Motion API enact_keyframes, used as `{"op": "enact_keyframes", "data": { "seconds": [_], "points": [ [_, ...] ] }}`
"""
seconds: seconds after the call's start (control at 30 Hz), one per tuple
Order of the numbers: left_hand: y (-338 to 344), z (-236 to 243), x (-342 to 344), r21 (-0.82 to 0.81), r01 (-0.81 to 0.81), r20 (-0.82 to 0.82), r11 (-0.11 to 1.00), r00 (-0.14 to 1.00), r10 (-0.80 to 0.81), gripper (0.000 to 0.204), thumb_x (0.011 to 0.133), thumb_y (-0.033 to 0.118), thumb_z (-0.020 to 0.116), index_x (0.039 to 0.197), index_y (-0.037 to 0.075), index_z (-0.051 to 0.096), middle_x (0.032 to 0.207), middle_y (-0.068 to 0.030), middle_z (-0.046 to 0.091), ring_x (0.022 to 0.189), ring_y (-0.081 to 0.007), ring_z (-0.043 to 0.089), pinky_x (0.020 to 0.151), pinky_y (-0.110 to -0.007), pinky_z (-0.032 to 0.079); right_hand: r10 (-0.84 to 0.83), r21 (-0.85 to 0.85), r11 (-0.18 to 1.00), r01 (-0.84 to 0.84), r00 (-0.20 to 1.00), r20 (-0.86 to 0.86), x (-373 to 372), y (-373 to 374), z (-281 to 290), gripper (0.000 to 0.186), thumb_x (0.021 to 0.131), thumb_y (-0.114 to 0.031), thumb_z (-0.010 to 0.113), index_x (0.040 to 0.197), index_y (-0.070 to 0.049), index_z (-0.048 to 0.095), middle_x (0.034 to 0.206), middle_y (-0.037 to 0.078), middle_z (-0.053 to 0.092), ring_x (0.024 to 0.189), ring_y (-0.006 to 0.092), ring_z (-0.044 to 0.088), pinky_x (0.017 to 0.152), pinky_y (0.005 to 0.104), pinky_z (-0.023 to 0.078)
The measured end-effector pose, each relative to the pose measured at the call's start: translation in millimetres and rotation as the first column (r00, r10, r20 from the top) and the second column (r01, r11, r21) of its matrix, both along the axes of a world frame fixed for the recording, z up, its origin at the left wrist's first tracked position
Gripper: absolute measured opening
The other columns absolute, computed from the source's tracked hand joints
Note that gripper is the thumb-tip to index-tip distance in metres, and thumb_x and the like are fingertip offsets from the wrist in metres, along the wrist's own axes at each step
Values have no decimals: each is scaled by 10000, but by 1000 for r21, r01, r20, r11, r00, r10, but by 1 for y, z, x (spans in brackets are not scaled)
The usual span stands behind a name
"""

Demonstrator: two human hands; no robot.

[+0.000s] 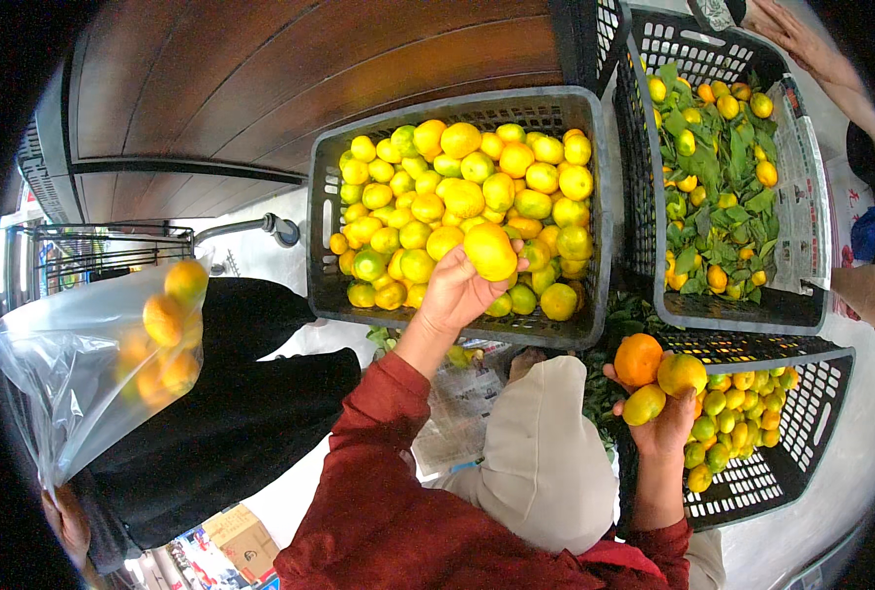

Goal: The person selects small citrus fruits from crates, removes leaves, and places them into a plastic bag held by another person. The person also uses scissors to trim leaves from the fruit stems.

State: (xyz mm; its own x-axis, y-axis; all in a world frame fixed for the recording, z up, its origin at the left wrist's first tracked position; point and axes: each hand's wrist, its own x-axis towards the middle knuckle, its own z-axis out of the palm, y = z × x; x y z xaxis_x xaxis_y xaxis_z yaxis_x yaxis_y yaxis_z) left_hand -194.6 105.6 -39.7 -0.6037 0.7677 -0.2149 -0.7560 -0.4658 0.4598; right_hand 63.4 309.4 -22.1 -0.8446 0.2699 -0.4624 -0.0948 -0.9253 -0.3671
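Observation:
My left hand (447, 300), in a dark red sleeve, grips a yellow-orange mandarin (489, 252) by its underside. It is above the near part of a black plastic crate (600, 197) heaped with yellow and greenish mandarins (427, 206). Off to the right, my right hand (662, 433) is turned palm up and cradles three mandarins. One is deep orange (638, 359), the other two more yellow. This hand is beside a lower black crate (819, 413) of small green-yellow citrus (737, 413).
Another crate (742, 317) at upper right holds leafy small citrus (718, 177). On the left, another person's hand (66, 521) holds a clear bag (73, 364) with mandarins. A third person's hand (796, 39) shows at top right. Brown panelling (309, 79) stands behind; newspaper (467, 413) lies below.

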Motion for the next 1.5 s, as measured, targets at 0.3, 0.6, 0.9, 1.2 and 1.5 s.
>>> {"op": "enact_keyframes", "data": {
  "seconds": [0.3, 0.6, 0.9, 1.2, 1.5],
  "points": [
    [5, 16, -2, 235, -53, 340, 971, 940, -31, 606, 931, 442, 507, 1353, 32, 363, 1165, -205, 515, 868, -250, 533, 640, -260, 467, 5, 23, 1000, -5, 1000, 17, -1, 0, 1, 746, 723, -535, 731, 1304, -153, 460, 1307, 196, 443, 1115, 520, 495, 599, 463, 600],
    [2, 27, 6, 118, -41, 261, 992, 965, 9, 641, 920, 540, 469, 1310, 37, 393, 1012, -130, 497, 651, -154, 397, 520, -232, 331, 38, 63, 997, -35, 998, -51, 4, 2, -8, 706, 784, -557, 654, 1338, -173, 446, 1418, 219, 338, 1150, 532, 464, 593, 454, 593],
    [3, 14, -14, -507, -631, -602, 588, -230, -765, 517, 781, 308, 715, 1239, 145, 540, 1334, -137, 461, 1273, -317, 430, 1009, -507, 380, 39, 40, 999, -36, 998, -56, 5, 2, -8, 715, 781, -554, 660, 1341, -165, 444, 1425, 211, 330, 1177, 533, 437, 625, 483, 591],
    [29, -2, -49, -789, -239, -195, 565, -776, -600, 441, 702, 414, 704, 1051, 158, 619, 1296, 8, 482, 1383, -380, 205, 1099, -603, 173, 37, 35, 999, -37, 999, -11, 4, 1, -5, 766, 741, -545, 705, 1339, -155, 429, 1374, 193, 385, 1166, 529, 450, 635, 480, 592],
    [-23, 13, -66, -636, -670, -154, 383, -377, -913, 471, 726, 474, 679, 977, 87, 582, 1011, -92, 535, 1059, -297, 485, 870, -469, 391, 52, 4, 999, -52, 998, -27, 7, 5, -2, 778, 722, -544, 726, 1331, -158, 435, 1345, 194, 409, 1147, 522, 470, 636, 486, 595]
  ]
}}
